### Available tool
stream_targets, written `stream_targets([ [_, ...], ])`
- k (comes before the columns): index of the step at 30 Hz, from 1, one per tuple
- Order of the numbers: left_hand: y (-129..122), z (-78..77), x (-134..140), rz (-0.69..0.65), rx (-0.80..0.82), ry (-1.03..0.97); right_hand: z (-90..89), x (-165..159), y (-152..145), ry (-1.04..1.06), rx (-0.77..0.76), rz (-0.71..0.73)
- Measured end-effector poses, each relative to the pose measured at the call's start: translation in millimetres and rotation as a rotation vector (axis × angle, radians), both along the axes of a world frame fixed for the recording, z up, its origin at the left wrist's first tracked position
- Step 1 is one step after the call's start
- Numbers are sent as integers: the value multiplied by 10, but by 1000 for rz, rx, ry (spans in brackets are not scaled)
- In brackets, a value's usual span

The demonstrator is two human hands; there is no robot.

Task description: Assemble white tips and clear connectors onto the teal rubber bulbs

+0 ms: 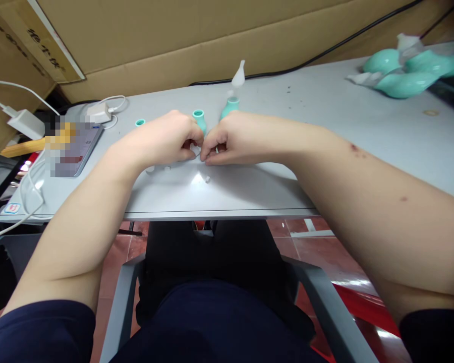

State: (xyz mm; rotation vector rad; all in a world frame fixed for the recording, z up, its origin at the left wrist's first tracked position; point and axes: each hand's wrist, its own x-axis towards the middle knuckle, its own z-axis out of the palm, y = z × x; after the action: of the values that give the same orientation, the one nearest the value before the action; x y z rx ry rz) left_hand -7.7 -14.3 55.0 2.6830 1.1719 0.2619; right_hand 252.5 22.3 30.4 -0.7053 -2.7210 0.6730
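Note:
My left hand point(176, 137) and my right hand point(230, 138) meet above the near part of the table, fingertips almost touching. A small white piece point(195, 149) shows in the left hand's pinch. The right thumb and fingers are pressed together close beside it; what they hold is hidden. Just behind the hands stand two teal vase-like bottles with open mouths, one in the middle point(199, 120) and one partly covered by my right hand point(230, 106). Another teal mouth point(140, 122) shows behind my left wrist. Small white bits, one of them a crumb point(207, 179), lie in front.
A white drop-shaped piece point(239, 75) stands near the back. Several glossy teal gourd-like objects point(412, 80) with whitish wrapping lie at the far right. On the left are a phone or tablet point(85, 154), white chargers point(99, 113) and cables. Cardboard point(166, 45) walls the table's back.

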Motion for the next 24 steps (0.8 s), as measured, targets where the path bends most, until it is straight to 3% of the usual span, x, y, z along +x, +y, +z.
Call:
stream_targets([
  [4, -45, 28, 54, 79, 15, 94, 28, -32, -37, -70, 35, -53],
  [10, -51, 42, 24, 36, 11, 49, 80, 24, -39, -80, 67, -65],
  [14, -62, 35, 13, 41, -5, 40, 179, 115, -43, 129, 13, -145],
  [18, -103, 66, 29, 44, 14, 21, 241, 168, -15, 349, 52, -302],
  [24, -105, 119, 19, 37, 83, -49, 155, 184, 107, 114, 124, -281],
])
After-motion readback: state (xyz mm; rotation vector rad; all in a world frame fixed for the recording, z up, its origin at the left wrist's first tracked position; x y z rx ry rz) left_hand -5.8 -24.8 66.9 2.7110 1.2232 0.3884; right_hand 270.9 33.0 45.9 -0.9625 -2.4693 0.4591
